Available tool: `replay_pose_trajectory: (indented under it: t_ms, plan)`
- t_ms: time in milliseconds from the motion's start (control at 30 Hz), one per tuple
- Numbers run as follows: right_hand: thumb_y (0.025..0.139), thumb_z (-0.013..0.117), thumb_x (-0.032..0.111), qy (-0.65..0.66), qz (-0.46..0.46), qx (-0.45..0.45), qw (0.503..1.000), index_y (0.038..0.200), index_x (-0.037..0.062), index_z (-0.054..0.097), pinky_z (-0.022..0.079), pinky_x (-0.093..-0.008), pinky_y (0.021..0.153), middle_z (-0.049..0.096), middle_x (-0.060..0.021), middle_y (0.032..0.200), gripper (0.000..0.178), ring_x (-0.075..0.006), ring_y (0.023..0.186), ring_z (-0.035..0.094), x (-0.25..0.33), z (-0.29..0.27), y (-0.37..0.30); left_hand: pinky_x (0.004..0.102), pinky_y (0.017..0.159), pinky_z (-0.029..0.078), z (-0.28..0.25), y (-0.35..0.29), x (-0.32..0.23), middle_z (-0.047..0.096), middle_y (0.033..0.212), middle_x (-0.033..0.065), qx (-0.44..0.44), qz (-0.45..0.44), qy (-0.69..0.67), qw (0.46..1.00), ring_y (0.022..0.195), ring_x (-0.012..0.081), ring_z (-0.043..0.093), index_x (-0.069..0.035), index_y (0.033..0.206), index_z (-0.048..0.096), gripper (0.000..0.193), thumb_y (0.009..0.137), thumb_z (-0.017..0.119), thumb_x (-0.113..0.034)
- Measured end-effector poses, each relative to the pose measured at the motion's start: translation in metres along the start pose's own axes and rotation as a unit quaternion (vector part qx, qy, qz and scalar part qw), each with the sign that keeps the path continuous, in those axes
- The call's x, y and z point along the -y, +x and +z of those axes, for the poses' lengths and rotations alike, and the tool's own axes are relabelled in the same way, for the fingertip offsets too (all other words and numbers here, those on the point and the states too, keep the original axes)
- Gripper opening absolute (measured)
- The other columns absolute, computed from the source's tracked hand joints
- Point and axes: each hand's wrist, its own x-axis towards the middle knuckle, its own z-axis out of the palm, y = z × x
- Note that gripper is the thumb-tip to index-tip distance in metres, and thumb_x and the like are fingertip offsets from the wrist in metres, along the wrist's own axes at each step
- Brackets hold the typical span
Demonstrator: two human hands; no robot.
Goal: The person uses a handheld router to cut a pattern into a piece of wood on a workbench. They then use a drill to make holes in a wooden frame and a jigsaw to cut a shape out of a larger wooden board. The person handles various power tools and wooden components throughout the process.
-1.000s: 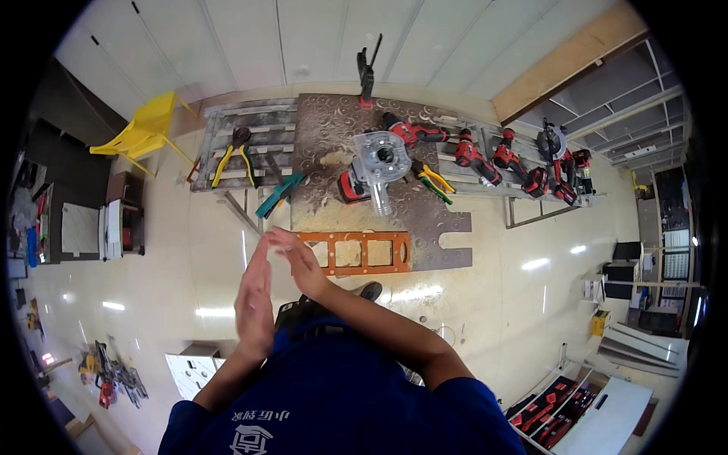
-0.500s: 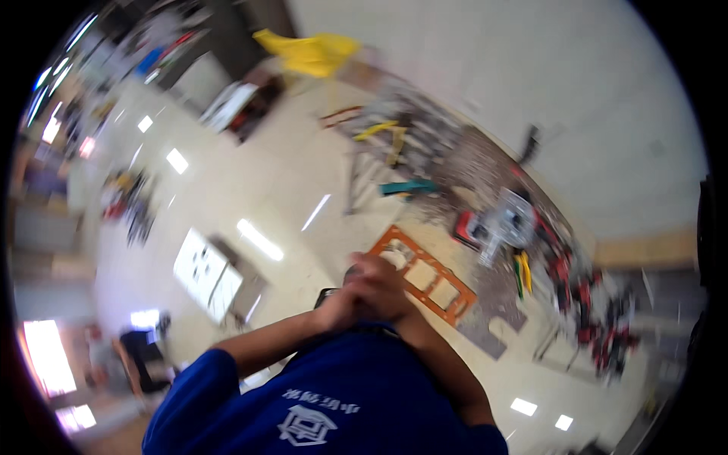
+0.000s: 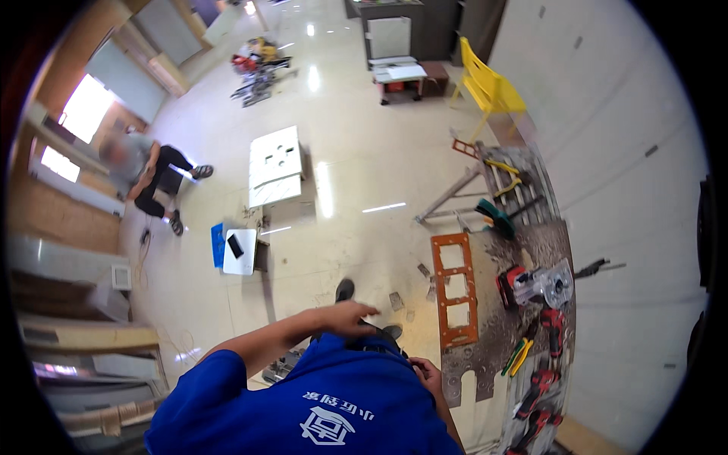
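My left hand (image 3: 349, 318) is in front of my waist, fingers stretched out to the right and slightly blurred. Nothing shows in it. Lower down at my right hip, my right hand (image 3: 426, 373) has its fingers curled in beside the hem of my blue shirt (image 3: 303, 402). Whatever may be inside those fingers is hidden. To the right of both hands, an orange template (image 3: 443, 292) with three square openings lies along the near edge of a dusty workbench (image 3: 489, 334). Neither hand touches it.
The bench holds a red-and-clear power tool (image 3: 542, 287), yellow-and-green-handled pliers (image 3: 519, 356), a teal tool (image 3: 495, 218) and several red cordless tools (image 3: 552, 331). A white box (image 3: 274, 163), small stool (image 3: 240, 252) and yellow chair (image 3: 487, 82) stand beyond. Someone sits (image 3: 136, 163) at left.
My hands were clasped together before my belly; now they are apart, the right one down at my hip. My view has turned left, so the surroundings have swung clockwise.
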Motion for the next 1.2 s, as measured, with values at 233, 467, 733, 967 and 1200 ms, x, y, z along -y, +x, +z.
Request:
replay_pose_trajectory:
  t_ms: [233,467,733,967,1200]
  plan:
    - [0.101,0.064,0.004,-0.116,0.03,0.149,0.982,0.121,-0.0007,0.069,0.053,-0.0314,0.1,0.071,-0.0099,0.124,0.021,-0.0177,0.114,0.067,0.069,0.031,0.022,0.0407,0.104,0.05,0.05,-0.06,0.017,0.07,0.129,0.0204,0.037,-0.029,-0.184,0.982,0.119,0.0352,0.066,-0.004,0.137,0.063,0.042,0.106,0.054,-0.031]
    - [0.101,0.066,0.005,-0.097,0.047,0.253,0.961,0.118,0.0013,0.069,0.051,-0.0324,0.103,0.065,-0.0121,0.133,0.019,-0.018,0.118,0.064,0.057,0.068,0.051,0.0344,0.103,0.052,0.031,-0.111,0.043,0.071,0.128,0.0151,0.002,0.039,-0.296,0.954,0.119,0.0231,0.067,-0.001,0.133,0.067,0.035,0.105,0.064,-0.022]
    - [0.1,0.066,0.005,-0.105,0.036,0.219,0.969,0.127,-0.0004,0.067,0.05,-0.033,0.104,0.062,-0.0136,0.137,0.027,-0.0183,0.12,0.062,0.062,0.152,0.059,0.0355,0.106,0.051,0.0,-0.16,0.103,0.071,0.129,0.0154,-0.023,0.066,-0.283,0.957,0.12,0.0239,0.066,0.0,0.132,0.068,0.038,0.104,0.065,-0.026]
    - [0.108,0.05,0.034,-0.267,0.175,0.091,0.943,0.137,0.0069,0.066,0.038,-0.0316,0.115,0.069,-0.0164,0.127,0.042,-0.0191,0.125,0.059,-0.018,0.123,0.046,0.0378,0.089,0.057,-0.052,-0.196,0.172,0.076,0.112,0.017,0.033,0.067,-0.134,0.988,0.101,0.0296,0.073,-0.001,0.122,0.071,0.039,0.094,0.077,-0.028]
    - [0.102,0.06,0.025,-0.296,0.184,0.121,0.93,0.129,0.0031,0.067,0.047,-0.0324,0.104,0.071,-0.0129,0.117,0.036,-0.0196,0.113,0.064,-0.043,0.14,0.046,0.0409,0.083,0.057,-0.069,-0.219,0.173,0.076,0.106,0.0179,-0.003,0.119,-0.163,0.979,0.096,0.0325,0.073,-0.002,0.112,0.074,0.028,0.093,0.074,-0.023]
